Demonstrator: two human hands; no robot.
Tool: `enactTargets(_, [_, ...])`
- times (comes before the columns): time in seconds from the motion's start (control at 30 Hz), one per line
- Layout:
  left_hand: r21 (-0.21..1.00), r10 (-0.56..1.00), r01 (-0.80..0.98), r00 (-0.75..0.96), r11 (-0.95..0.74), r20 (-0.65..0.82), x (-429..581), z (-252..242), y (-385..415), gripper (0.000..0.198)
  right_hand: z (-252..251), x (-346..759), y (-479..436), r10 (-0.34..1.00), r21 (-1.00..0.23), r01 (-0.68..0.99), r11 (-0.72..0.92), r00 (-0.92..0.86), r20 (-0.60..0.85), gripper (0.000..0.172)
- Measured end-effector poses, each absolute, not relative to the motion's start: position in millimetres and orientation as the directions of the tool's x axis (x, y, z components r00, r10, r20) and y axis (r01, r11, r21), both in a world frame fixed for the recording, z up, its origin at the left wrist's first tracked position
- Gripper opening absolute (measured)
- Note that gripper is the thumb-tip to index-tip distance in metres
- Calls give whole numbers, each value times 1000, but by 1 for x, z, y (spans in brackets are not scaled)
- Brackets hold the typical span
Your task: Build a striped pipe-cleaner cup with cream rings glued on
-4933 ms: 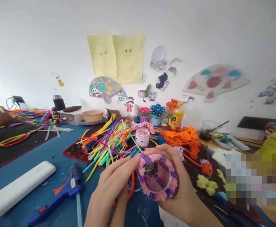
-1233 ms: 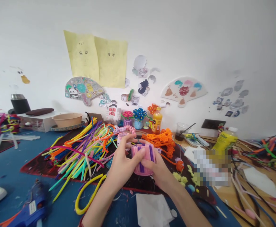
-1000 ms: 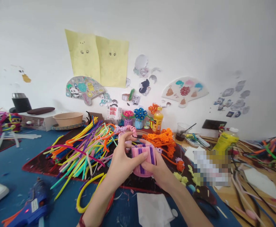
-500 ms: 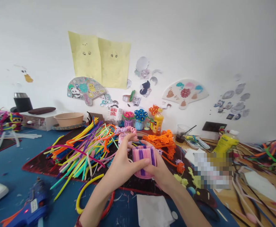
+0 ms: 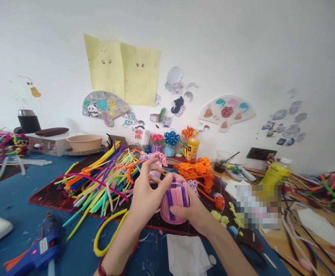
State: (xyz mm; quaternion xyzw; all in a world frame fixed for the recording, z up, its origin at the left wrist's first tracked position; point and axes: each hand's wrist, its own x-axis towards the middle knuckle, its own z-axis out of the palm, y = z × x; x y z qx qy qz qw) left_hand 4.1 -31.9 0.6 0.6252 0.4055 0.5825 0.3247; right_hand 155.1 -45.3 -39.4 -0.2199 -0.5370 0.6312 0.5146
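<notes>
A small round pot of pink and purpleish pipe cleaners (image 5: 175,203) is held up over the dark mat, its striped side towards me and its rim tilted slightly into view. My right hand (image 5: 194,209) wraps its right side, thumb pressed across the front; the other fingers are hidden behind. My left hand (image 5: 147,188) is at the upper left of the pot, with the thumb on the rim and the fingers curled above and beyond it. Behind the hands are pink pipe-cleaner pieces (image 5: 158,158) and a heap of orange pipe-cleaner flowers (image 5: 198,172).
Loose coloured pipe cleaners (image 5: 104,184) cover the mat's left side. A blue glue gun (image 5: 42,245) with a red light lies front left; white paper (image 5: 186,253) lies in front. Pipe-cleaner flower pots (image 5: 170,149) and an orange bottle (image 5: 193,147) stand at the back.
The pot has turned and tilted so its rim opening shows more. My left thumb has moved from the pot's front up to its rim, while my right thumb stays across the front.
</notes>
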Motion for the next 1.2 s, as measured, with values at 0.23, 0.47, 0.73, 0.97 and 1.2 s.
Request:
enactTargets(0.23, [903,868,23,285,-430,406,-7,-1,-32,70,-31,156,-49,910,-904,-406,132,-313,273,86])
enactTargets(0.47, [879,821,-10,352,-476,448,-4,-1,-35,93,-23,161,-53,904,-900,-388,198,-282,321,100])
enactTargets(0.73, [831,752,-52,397,-554,526,-4,-2,-36,101,-37,172,-33,854,-861,-222,457,-160,495,111])
enactTargets(0.97, [784,755,101,369,-613,542,-3,-3,-35,98,-46,167,-22,868,-861,-142,488,-26,496,94])
enactTargets(1.2, [761,741,116,360,-638,567,-4,-4,-34,103,-38,162,-30,848,-835,-161,526,25,529,98])
